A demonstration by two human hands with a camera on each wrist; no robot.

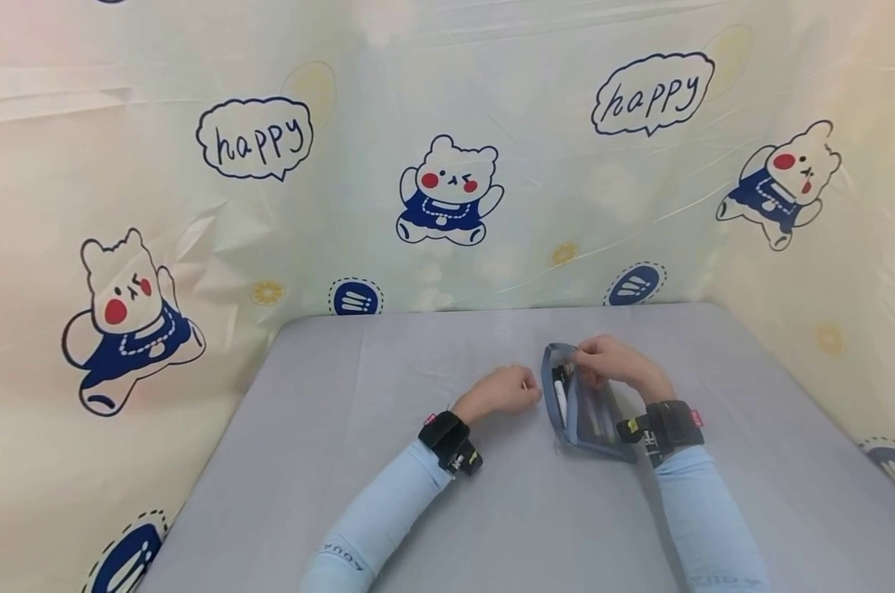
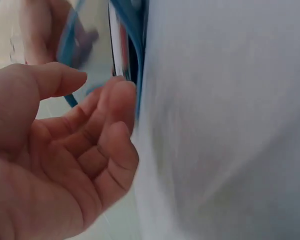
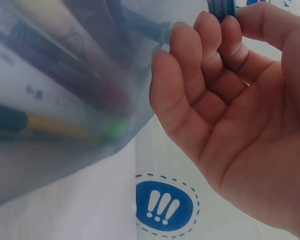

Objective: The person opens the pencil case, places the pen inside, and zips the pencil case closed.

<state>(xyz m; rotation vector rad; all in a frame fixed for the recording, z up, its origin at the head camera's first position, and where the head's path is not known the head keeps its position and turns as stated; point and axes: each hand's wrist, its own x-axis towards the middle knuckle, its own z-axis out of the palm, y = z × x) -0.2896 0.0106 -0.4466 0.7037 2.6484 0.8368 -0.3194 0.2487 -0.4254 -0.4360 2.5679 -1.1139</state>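
A blue mesh pencil case (image 1: 589, 427) stands on the grey table, its mouth parted toward the left. Inside it a white marker with a black cap (image 1: 561, 399) shows, and other pens (image 3: 55, 122) are seen blurred through the mesh. My right hand (image 1: 616, 362) pinches the case's rim between thumb and fingers at its far upper corner. Just left of the mouth is my left hand (image 1: 502, 390), with loosely bent fingers. In the left wrist view, the thumb stands apart from the fingers (image 2: 121, 102) and nothing lies between them.
The grey table (image 1: 432, 511) reaches back to a pale curtain (image 1: 536, 198) printed with cartoon bears, which also hangs at both sides. Both wrists wear black camera straps (image 1: 447, 441) over light blue sleeves (image 1: 388, 515).
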